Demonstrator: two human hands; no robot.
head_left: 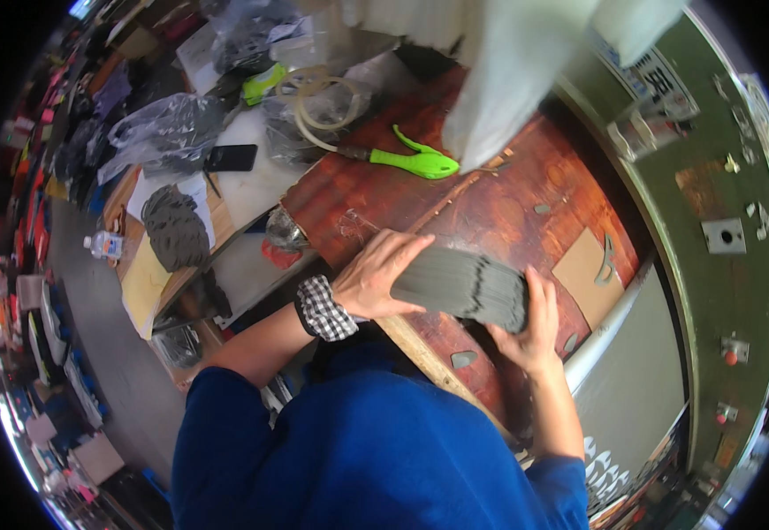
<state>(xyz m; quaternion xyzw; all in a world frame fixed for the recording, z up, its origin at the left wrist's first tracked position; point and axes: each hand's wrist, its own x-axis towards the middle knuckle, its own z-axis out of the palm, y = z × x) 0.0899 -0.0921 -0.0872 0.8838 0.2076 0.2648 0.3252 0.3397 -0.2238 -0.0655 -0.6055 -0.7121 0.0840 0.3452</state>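
Note:
A thick stack of grey flat cut pieces (464, 284) lies sideways on the red-brown workbench (455, 212). My left hand (374, 276) presses against its left end, fingers spread over the top. My right hand (533, 325) cups its right end, thumb along the edge. Both hands squeeze the stack between them. A checked cuff shows at my left wrist, below a blue sleeve.
A bright green air gun (420, 159) with a coiled hose lies at the bench's far side. A brown cardboard piece (583, 272) and small grey offcuts (464, 358) sit on the bench. A pile of grey pieces (175, 228), a black phone (231, 157) and plastic bags lie left. A green machine (711, 221) stands right.

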